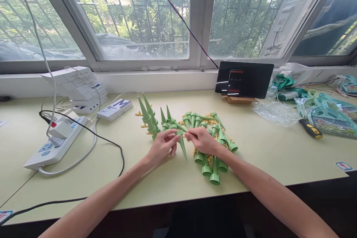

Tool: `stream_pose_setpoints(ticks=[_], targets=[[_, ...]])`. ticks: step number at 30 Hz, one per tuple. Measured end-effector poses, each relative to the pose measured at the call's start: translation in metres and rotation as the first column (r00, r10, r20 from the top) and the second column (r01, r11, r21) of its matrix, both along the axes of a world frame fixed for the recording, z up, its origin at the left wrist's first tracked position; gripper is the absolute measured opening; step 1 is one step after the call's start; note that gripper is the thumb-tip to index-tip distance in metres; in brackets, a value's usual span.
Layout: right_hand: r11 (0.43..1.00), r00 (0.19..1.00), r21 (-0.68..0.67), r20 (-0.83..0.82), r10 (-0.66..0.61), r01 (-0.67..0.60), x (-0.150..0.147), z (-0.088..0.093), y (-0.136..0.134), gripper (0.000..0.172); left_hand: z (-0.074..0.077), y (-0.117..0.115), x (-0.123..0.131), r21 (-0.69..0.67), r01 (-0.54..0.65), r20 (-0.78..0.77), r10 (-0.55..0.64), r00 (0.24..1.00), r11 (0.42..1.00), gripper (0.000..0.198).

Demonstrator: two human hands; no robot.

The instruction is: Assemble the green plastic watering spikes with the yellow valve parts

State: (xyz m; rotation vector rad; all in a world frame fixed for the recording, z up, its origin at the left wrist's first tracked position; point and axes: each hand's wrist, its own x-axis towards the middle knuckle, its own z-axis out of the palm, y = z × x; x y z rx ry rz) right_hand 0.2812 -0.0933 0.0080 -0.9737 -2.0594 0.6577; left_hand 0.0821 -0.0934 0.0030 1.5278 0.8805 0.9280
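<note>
My left hand (162,145) pinches a green plant-watering spike (182,146) near its wide cap, the pointed tip angled down toward the table. Closed at the spike's cap end, my right hand (203,140) has its thumb and finger together on a small yellow valve, mostly covered by the fingertips. Behind and beside the right hand lies a pile of loose green spikes (215,175) mixed with small yellow valves (211,116). Beyond the left hand, several green spikes with yellow valves on their sides stand stacked (148,118), tips up.
A white power strip (60,143) with cables lies at left, near stacked white boxes (85,91) and a single box (115,109). A black tablet (251,80) leans by the window. At right are a screwdriver (310,128) and bagged teal items (329,111). The table's front edge (156,205) runs below my arms.
</note>
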Motion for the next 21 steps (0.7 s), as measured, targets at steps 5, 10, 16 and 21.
stream_pose_setpoints(ticks=[5, 10, 16, 21], targets=[[1.000, 1.000, -0.020, 0.005, 0.017, -0.016, 0.0003, -0.0002, 0.0002, 0.036, -0.0023, -0.0014, -0.0004, 0.097, -0.023, -0.035, 0.027, 0.999, 0.995, 0.028], [1.000, 1.000, -0.016, -0.018, 0.018, -0.018, 0.0003, 0.0030, -0.0010, 0.033, 0.0015, -0.0004, -0.0003, -0.027, 0.035, 0.000, -0.035, 0.999, 0.999, 0.027], [1.000, 1.000, 0.008, -0.016, 0.019, -0.019, -0.0005, 0.0032, -0.0017, 0.030, -0.0010, 0.0013, -0.0001, -0.088, 0.026, 0.042, -0.023, 0.999, 0.996, 0.027], [1.000, 1.000, -0.008, 0.006, 0.028, -0.028, 0.0002, 0.0004, -0.0006, 0.035, -0.0072, -0.0004, 0.0000, 0.092, -0.018, 0.014, 0.017, 1.000, 0.996, 0.025]])
